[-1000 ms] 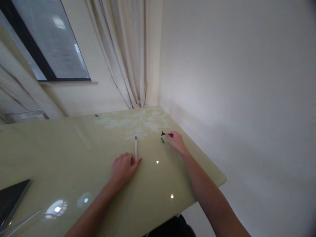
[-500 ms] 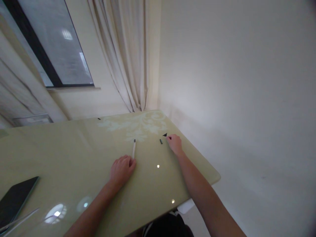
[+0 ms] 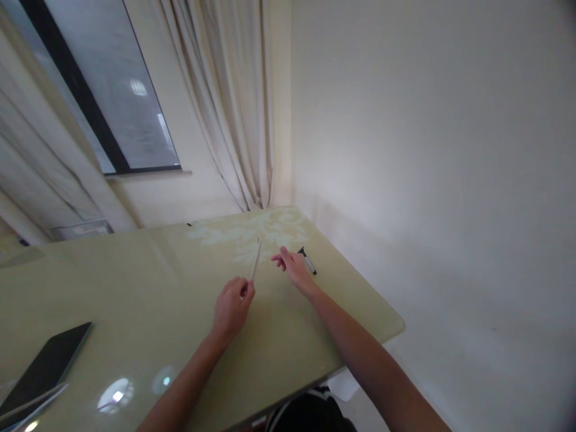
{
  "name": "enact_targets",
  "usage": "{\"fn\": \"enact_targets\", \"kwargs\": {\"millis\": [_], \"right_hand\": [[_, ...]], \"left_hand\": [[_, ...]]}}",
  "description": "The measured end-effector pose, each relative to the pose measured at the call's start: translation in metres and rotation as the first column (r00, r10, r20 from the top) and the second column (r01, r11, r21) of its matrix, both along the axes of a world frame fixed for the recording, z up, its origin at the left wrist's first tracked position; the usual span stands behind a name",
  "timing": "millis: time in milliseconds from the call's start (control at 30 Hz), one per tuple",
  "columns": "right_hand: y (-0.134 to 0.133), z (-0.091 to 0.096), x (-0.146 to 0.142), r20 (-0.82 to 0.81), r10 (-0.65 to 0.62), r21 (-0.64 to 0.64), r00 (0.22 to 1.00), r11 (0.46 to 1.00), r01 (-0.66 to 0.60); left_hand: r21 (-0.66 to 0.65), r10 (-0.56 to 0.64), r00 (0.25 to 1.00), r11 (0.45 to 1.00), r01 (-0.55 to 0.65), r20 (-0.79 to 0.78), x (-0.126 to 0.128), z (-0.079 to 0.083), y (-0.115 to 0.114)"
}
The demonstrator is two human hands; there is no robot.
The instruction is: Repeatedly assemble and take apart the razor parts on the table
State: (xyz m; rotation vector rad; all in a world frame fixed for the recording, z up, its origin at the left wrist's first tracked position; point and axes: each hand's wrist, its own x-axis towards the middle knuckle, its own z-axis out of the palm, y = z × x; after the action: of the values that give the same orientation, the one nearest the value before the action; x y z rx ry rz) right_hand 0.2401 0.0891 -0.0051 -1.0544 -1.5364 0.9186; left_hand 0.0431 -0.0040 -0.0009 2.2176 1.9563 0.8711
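A bare, pale wall point(image 3: 427, 150) fills the right side of the room, rising beside a glossy yellow-green table point(image 3: 157, 282) with a light floral pattern in its far corner. Cream curtains point(image 3: 225, 90) hang behind, flanking a dark-framed window point(image 3: 108, 78) at upper left. A flat black slab point(image 3: 49, 360) lies near the table's left side, well apart from the hands at work. The person's left hand point(image 3: 233, 306) is closed around the near end of a slim white stick point(image 3: 256, 259), whose dark-tipped far end points away and slightly to the right. The right hand point(image 3: 294, 270) is loosely open, fingers reaching toward the stick but apart from it, with nothing visible in its grasp. Just beyond that hand, partly behind it, a black-and-grey pen point(image 3: 309, 263) with a dark, T-like top lies aslant on the tabletop. Smallest of all, a dark sliver point(image 3: 189, 224) rests near the table's far edge.
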Motion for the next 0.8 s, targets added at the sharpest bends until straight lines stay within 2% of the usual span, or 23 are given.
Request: {"fn": "enact_targets", "kwargs": {"millis": [67, 133, 200, 300, 433, 533, 667, 800], "right_hand": [[-0.008, 0.003, -0.014, -0.172, 0.117, -0.044, 0.978, 0.991, -0.126], [-0.015, 0.008, -0.019, -0.333, 0.149, -0.068, 0.931, 0.981, -0.182], [-0.016, 0.015, -0.013, -0.474, 0.109, -0.094, 0.873, 0.98, -0.174], [-0.009, 0.024, 0.008, -0.596, -0.032, -0.144, 0.802, 0.987, -0.068], [0.003, 0.028, 0.035, -0.657, -0.17, -0.224, 0.735, 0.974, 0.024], [0.006, 0.025, 0.042, -0.651, -0.214, -0.283, 0.729, 0.959, 0.029], [0.004, 0.021, 0.037, -0.659, -0.185, -0.287, 0.729, 0.958, -0.016], [0.0, 0.017, 0.029, -0.645, -0.136, -0.275, 0.752, 0.959, -0.063]], "left_hand": [[0.042, -0.07, 0.998, 0.997, 0.069, 0.011, 0.02, 0.007, -0.002], [0.103, -0.197, 0.98, 0.975, 0.194, 0.015, 0.039, 0.014, -0.001], [0.081, -0.3, 0.953, 0.952, 0.296, 0.037, 0.052, 0.017, 0.007], [-0.013, -0.371, 0.925, 0.928, 0.373, 0.079, 0.061, 0.015, 0.034], [-0.084, -0.3, 0.951, 0.948, 0.306, 0.08, 0.067, -0.001, 0.082], [-0.152, -0.21, 0.976, 0.964, 0.217, 0.06, 0.077, -0.015, 0.105], [-0.181, -0.171, 0.984, 0.967, 0.178, 0.055, 0.089, -0.026, 0.111], [-0.156, -0.197, 0.976, 0.965, 0.209, 0.091, 0.094, -0.025, 0.109]]}}
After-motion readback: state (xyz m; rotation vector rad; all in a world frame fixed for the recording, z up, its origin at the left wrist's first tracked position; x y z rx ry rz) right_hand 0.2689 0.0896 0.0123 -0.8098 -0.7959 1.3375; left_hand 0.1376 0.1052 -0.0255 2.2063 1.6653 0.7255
